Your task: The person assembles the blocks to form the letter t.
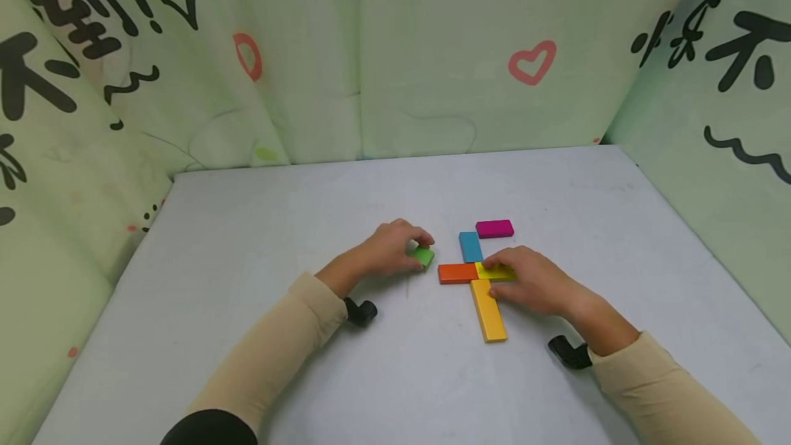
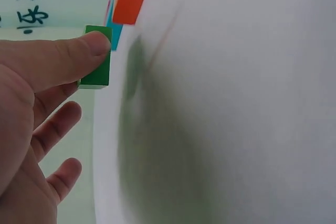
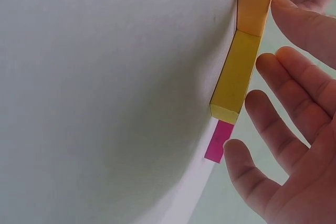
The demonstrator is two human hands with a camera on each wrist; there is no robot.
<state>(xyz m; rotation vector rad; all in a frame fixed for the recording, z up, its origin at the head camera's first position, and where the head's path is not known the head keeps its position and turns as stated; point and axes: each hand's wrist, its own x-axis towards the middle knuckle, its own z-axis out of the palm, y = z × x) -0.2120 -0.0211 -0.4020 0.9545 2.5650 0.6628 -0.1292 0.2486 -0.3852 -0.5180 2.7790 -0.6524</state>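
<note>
My left hand (image 1: 391, 250) pinches a small green block (image 1: 425, 256) between thumb and fingers, left of a group of flat coloured blocks. The left wrist view shows the thumb across the green block (image 2: 98, 73), with a shadow on the white surface beside it. Over the group lies my right hand (image 1: 539, 281), its fingertips at the yellow block (image 1: 505, 274) and its thumb at the amber block (image 1: 489, 314). In the right wrist view those fingers (image 3: 278, 129) are loosely extended. An orange block (image 1: 457, 274) meets the yellow one's left end.
A blue block (image 1: 470, 247) stands out from the far side of the orange and yellow pair. Beyond it lies a magenta block (image 1: 494, 229). The white table (image 1: 346, 376) is bordered by pale green curtains (image 1: 432, 88) at the back and sides.
</note>
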